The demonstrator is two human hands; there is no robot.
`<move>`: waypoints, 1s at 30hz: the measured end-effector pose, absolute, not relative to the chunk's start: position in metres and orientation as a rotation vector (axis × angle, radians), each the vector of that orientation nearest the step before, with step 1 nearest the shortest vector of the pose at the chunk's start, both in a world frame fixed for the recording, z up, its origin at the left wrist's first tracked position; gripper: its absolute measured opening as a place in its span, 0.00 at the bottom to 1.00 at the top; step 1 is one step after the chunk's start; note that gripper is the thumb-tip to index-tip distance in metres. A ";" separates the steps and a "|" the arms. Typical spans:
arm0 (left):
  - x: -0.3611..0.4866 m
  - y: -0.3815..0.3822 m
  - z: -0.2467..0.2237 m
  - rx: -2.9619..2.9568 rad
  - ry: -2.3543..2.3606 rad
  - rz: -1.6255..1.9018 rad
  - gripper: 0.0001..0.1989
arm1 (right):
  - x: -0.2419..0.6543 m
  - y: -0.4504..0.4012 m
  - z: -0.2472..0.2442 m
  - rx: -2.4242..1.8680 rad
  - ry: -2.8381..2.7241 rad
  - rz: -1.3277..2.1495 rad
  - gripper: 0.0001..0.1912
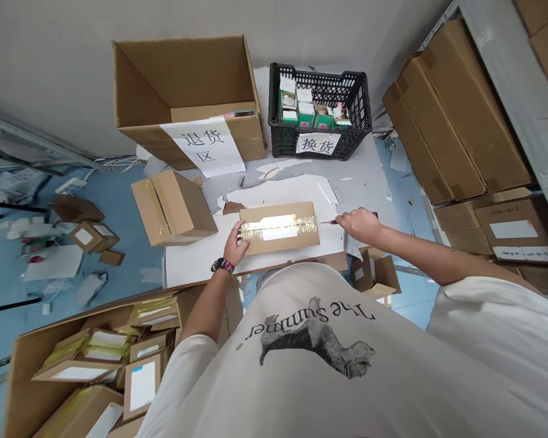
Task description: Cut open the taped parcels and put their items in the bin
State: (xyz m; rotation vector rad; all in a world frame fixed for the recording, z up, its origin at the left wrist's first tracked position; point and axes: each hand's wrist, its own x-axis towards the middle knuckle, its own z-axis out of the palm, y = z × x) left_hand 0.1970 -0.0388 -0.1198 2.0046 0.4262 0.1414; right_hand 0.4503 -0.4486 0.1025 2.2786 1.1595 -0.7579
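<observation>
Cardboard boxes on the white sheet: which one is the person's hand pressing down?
The flat taped carton under the left hand; the taller box beside it is taped too, but no hand touches it.

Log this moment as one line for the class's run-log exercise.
Left hand: resting on taped brown cardboard box | Right hand: gripping slim red-handled tool | tool tip: at tape seam
</observation>
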 end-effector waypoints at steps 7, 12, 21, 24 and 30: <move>0.214 -0.052 -0.077 2.385 0.382 0.347 0.32 | 0.462 -0.505 0.087 2.509 1.009 -0.789 0.18; 0.264 -0.127 -0.057 2.391 -0.001 0.172 0.29 | 0.456 -0.452 0.040 3.092 0.844 -0.854 0.24; 0.294 -0.199 -0.077 2.470 0.106 0.189 0.24 | 0.469 -0.374 -0.021 3.236 0.770 -1.121 0.46; 0.302 -0.206 -0.083 2.486 0.221 0.175 0.20 | 0.465 -0.374 -0.029 3.235 0.747 -1.105 0.41; 0.305 -0.214 -0.086 2.467 0.202 0.208 0.17 | 0.473 -0.393 -0.031 3.461 0.749 -1.334 0.27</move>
